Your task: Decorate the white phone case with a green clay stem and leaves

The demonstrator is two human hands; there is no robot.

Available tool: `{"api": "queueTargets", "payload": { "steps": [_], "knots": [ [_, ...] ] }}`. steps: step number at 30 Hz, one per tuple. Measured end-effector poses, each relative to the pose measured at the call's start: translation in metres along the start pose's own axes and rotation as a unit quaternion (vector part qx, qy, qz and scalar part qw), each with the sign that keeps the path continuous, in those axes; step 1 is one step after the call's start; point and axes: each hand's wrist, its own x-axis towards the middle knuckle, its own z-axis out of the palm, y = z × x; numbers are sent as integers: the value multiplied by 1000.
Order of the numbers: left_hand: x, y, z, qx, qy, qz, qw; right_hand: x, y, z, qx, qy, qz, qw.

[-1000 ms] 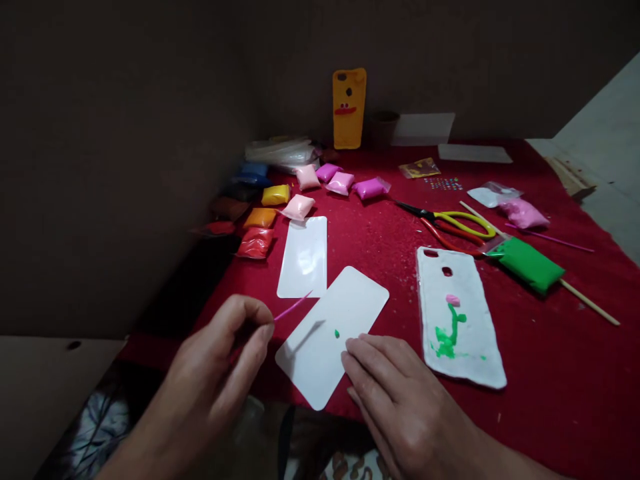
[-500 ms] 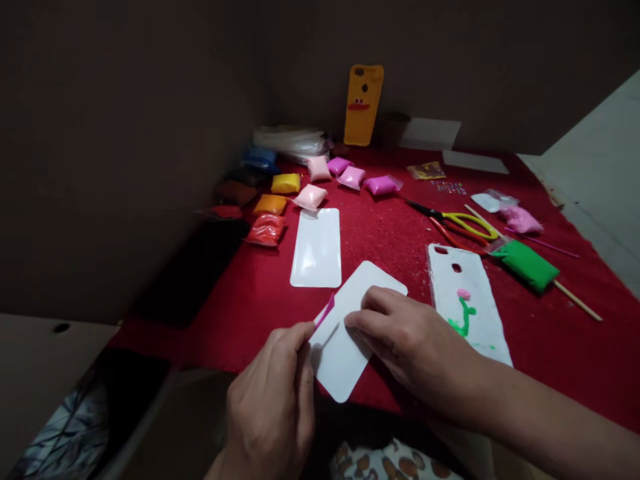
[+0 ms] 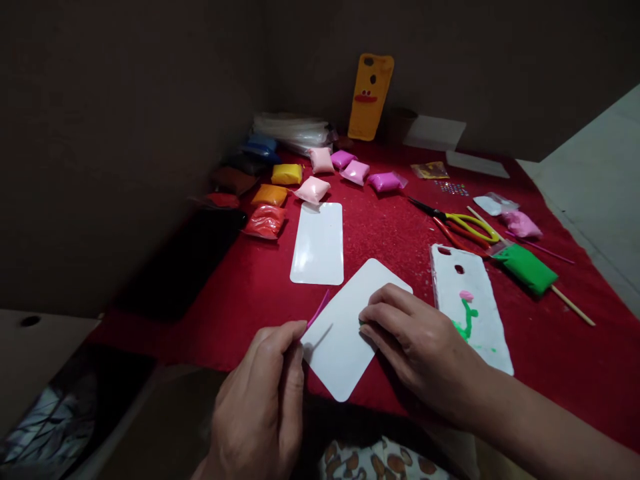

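Observation:
My left hand (image 3: pixel 263 387) pinches a thin magenta plastic strip (image 3: pixel 320 310), whose free end points up and away over the left edge of a white card (image 3: pixel 345 347). The card has rounded corners and lies slanted at the table's near edge. Over its right side, the fingers of my right hand (image 3: pixel 415 340) are closed in a pinch. A speck of green clay (image 3: pixel 361 323) shows at those fingertips; the rest is hidden. Just right of that hand lies a white phone case (image 3: pixel 480 280) bearing a pink flower on a green stem.
Another white card (image 3: pixel 319 247) lies farther back, near several clay packets, one red (image 3: pixel 265 221). Scissors (image 3: pixel 470 227) with yellow and red handles, a green clay packet (image 3: pixel 529 268) and a wooden stick (image 3: pixel 575 305) lie right. A yellow phone case (image 3: pixel 370 100) leans on the wall.
The left hand and magenta strip have shifted slightly left, and the strip now looks narrower. My right hand has moved slightly right, with green now visible at its fingertips. The view has shifted slightly.

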Motion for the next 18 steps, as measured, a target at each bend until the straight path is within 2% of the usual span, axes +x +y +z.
{"api": "queueTargets", "payload": {
  "steps": [9,14,18],
  "knots": [
    [-1,3,-4,-21,-45,-12,999,-3,3,2,25,27,-12,999],
    [-2,1,-7,-6,-54,40,998,-9,-1,-3,25,93,-38,995],
    [-5,-2,-7,42,-82,74,993,-21,-6,0,-24,86,-55,994]
  ]
}}
